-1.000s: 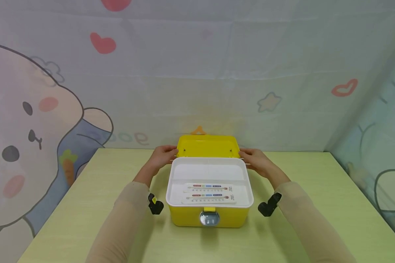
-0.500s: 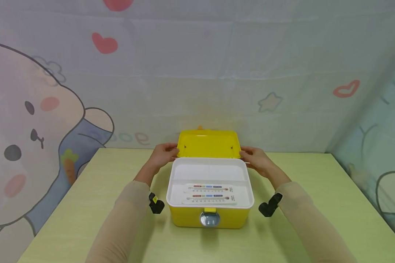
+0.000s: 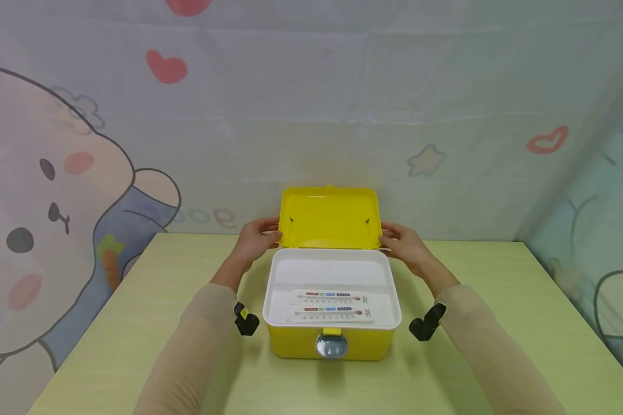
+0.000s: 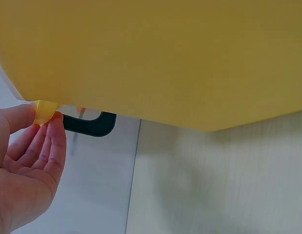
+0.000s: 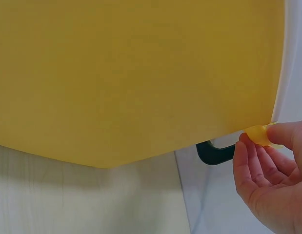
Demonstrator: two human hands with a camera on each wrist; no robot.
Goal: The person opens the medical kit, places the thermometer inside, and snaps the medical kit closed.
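A yellow storage box [image 3: 291,344] with a white inner tray [image 3: 328,262] stands on the table, its yellow lid [image 3: 330,218] tilted up at the back. My left hand [image 3: 254,239] pinches the lid's left edge between thumb and fingers; the left wrist view shows the left hand [image 4: 33,161] on its yellow corner. At the opposite edge my right hand [image 3: 406,246] pinches the lid likewise, and the right hand [image 5: 272,170] appears in the right wrist view. Two white thermometer cards [image 3: 330,314] lie in the tray. A dark green handle [image 4: 90,126] shows behind the lid.
The light wooden table [image 3: 477,300] carries the box near its middle. A printed cloth backdrop [image 3: 301,115] hangs close behind the lid. On the box's front sits a clear latch [image 3: 331,347]. Black wrist cameras [image 3: 246,321] flank the box.
The lid has swung further upright, its top edge rising against the backdrop. Both hands have risen slightly with it. The box and the cards have stayed put.
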